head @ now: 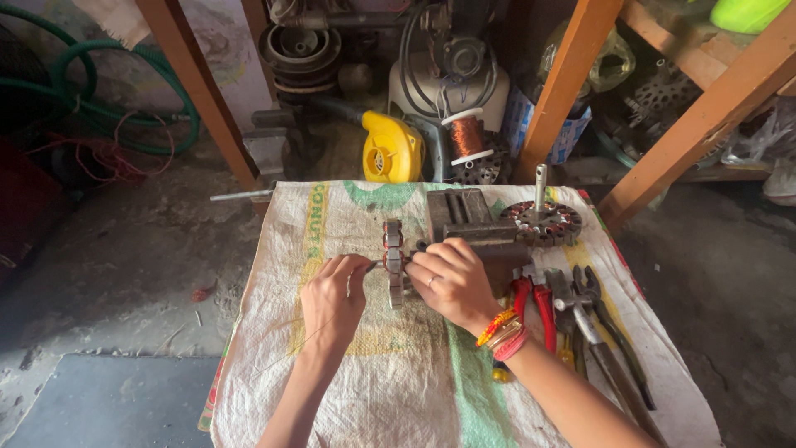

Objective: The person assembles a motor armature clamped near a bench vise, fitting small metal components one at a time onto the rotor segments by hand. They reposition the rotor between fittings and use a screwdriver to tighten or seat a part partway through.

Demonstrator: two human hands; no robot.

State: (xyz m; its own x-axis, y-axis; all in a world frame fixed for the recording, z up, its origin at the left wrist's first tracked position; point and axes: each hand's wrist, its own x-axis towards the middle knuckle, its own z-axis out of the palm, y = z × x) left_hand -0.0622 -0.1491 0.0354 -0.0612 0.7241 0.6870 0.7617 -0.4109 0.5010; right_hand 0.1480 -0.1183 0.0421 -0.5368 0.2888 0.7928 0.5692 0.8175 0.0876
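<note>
From the head view, the left hand [333, 292] pinches fine wire at the upright stator core [393, 262] that the right hand [448, 282] grips between them, winding seemingly partway, with pliers [580, 319] just right, untouched.

Vise [477, 228] and pliers [593, 319] crowd the right (sack [398, 390] bare near the front)

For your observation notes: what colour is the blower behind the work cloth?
Yellow; the blower shows best in the head view.
</note>
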